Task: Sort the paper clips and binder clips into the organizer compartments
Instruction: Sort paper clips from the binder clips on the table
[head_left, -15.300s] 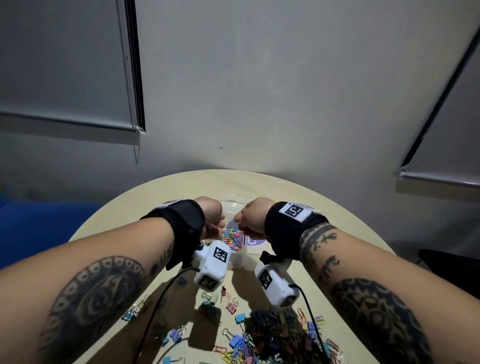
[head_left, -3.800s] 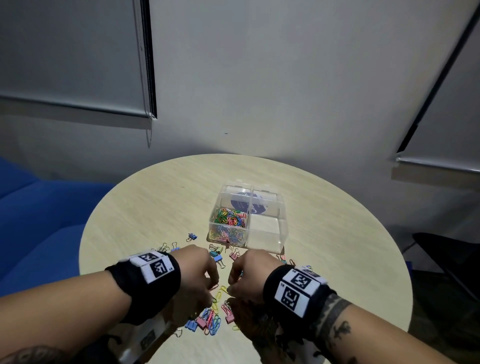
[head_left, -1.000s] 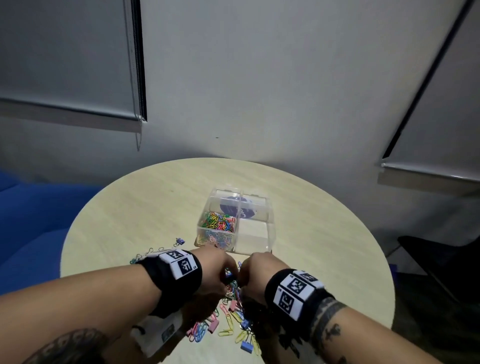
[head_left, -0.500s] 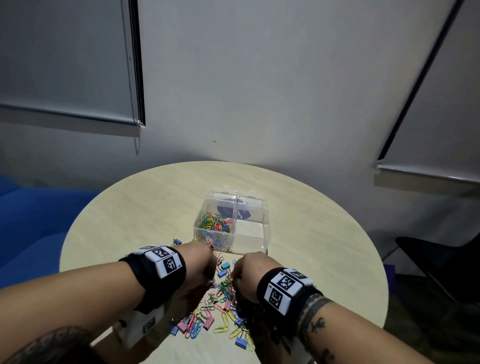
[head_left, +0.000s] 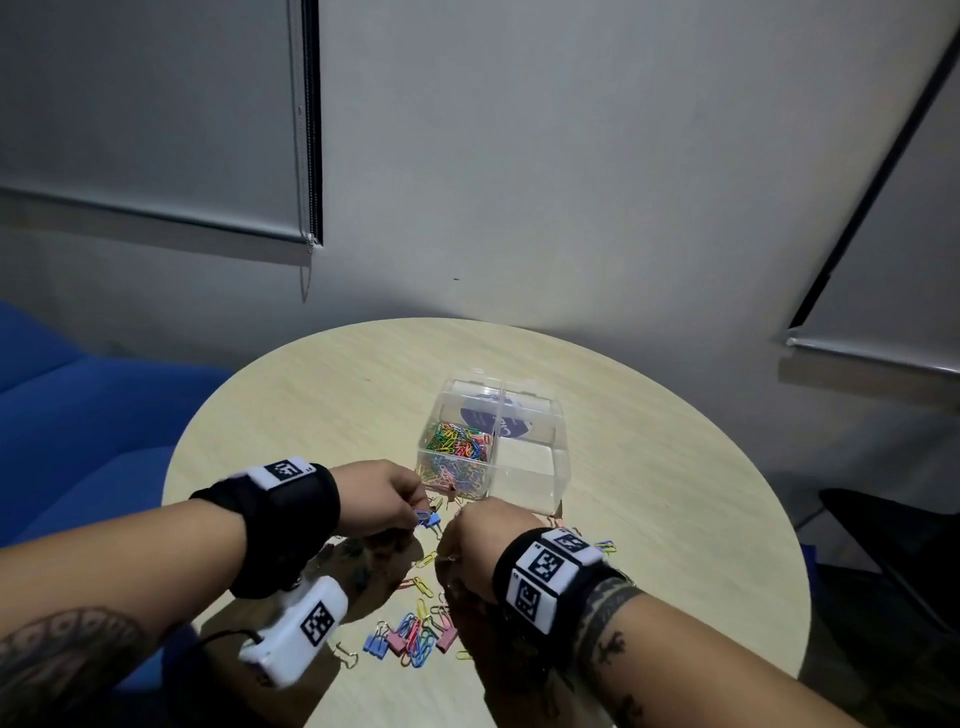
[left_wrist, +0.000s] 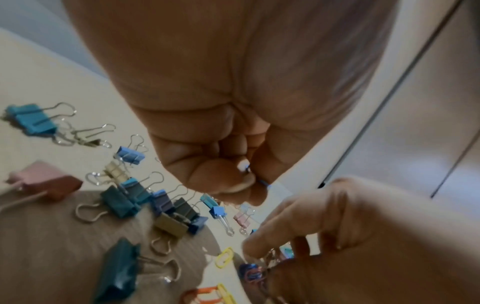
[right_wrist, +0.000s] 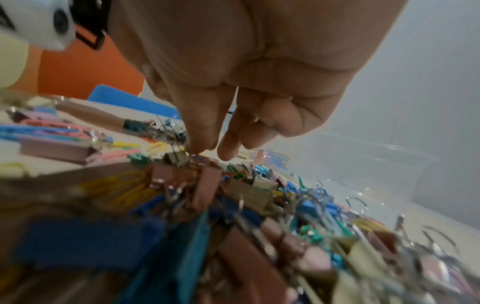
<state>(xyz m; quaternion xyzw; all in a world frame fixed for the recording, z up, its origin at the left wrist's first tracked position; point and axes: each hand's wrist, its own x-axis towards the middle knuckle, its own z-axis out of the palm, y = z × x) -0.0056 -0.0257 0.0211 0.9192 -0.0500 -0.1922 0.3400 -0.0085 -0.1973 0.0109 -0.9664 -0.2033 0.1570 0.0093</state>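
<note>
A clear four-compartment organizer (head_left: 535, 483) stands mid-table, its front left compartment full of coloured paper clips (head_left: 457, 441). My left hand (head_left: 422, 514) is just in front of it, curled in a fist and pinching a blue paper clip (left_wrist: 263, 182) at its fingertips. My right hand (head_left: 449, 553) is beside it, fingers (right_wrist: 193, 142) pointing down into the loose pile of binder clips and paper clips (right_wrist: 207, 185). Its thumb and forefinger pinch at a small clip (left_wrist: 270, 256) there; which kind I cannot tell.
More binder clips and paper clips (head_left: 415, 636) lie scattered on the round wooden table (head_left: 675, 519) under and behind my wrists. A blue sofa (head_left: 78, 441) is to the left and a dark chair (head_left: 893, 545) to the right. The wall is behind the table.
My left hand has moved forward, close to the organizer's front left corner, with the blue paper clip in its fingertips. My right hand stays low over the pile.
</note>
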